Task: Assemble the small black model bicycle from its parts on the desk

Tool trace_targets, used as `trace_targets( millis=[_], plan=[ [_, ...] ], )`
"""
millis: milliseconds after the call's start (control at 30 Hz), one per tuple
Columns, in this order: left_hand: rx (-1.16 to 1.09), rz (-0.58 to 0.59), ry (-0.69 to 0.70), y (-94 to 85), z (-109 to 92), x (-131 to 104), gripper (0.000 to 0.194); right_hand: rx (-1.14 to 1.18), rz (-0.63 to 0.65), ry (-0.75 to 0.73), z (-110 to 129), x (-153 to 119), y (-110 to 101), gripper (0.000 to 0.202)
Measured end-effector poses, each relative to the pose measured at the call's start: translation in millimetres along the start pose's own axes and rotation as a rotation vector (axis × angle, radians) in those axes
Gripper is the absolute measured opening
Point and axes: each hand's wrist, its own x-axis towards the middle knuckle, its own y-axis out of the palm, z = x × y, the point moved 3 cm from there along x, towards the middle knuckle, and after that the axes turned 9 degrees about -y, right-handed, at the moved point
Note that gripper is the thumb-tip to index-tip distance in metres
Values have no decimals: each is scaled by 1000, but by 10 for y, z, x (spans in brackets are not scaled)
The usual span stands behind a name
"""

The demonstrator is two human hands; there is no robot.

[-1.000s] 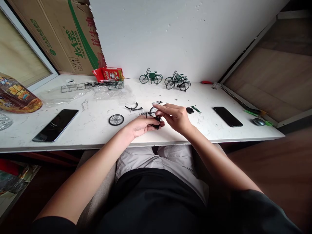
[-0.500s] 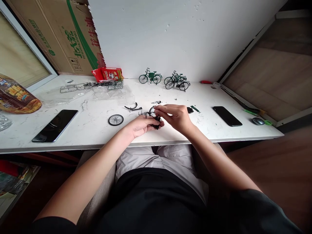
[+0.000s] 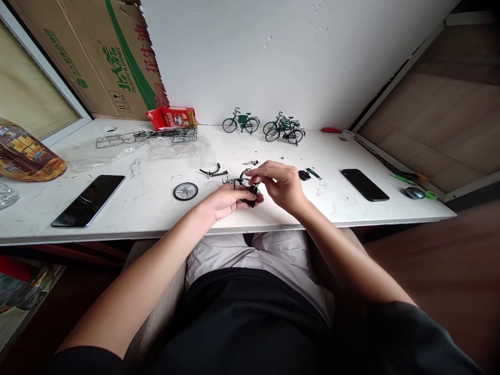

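Note:
Near the front edge of the white table, my left hand (image 3: 230, 200) is closed around a black model bicycle (image 3: 239, 182), partly assembled, with one spoked wheel visible behind the fingers. My right hand (image 3: 282, 182) is bent over it from the right, thumb and forefinger pinched at the frame; whatever sits between those fingertips is too small to make out. A loose spoked wheel (image 3: 186, 191) lies flat to the left of my left hand. Beyond the hands are a curved black mudguard-like part (image 3: 211, 169) and a thin straight black piece (image 3: 219, 174).
Finished model bicycles (image 3: 241, 121) stand at the back by the wall. Black part frames (image 3: 167, 134) lie on clear plastic beside a red packet (image 3: 172, 118). Phones lie at left (image 3: 89, 200) and right (image 3: 365, 184). A small black part (image 3: 304, 175) and green strip (image 3: 313, 173) lie past my right hand.
My right hand's fingers have curled slightly more and shifted a little at the bicycle. My left hand keeps its hold in the same place.

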Motion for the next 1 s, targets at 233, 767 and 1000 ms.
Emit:
trace_targets(
  millis=[233, 767, 1000],
  plan=[
    [-28, 5, -10, 1, -5, 5, 15, 27, 25, 36, 18, -21, 17, 51],
    [-2, -4, -8, -8, -5, -10, 20, -82, 40, 9, 64, -13, -55, 40],
    [8, 16, 8, -4, -5, -18, 20, -160, 41, -64, 73, -8, -61, 25]
  ],
)
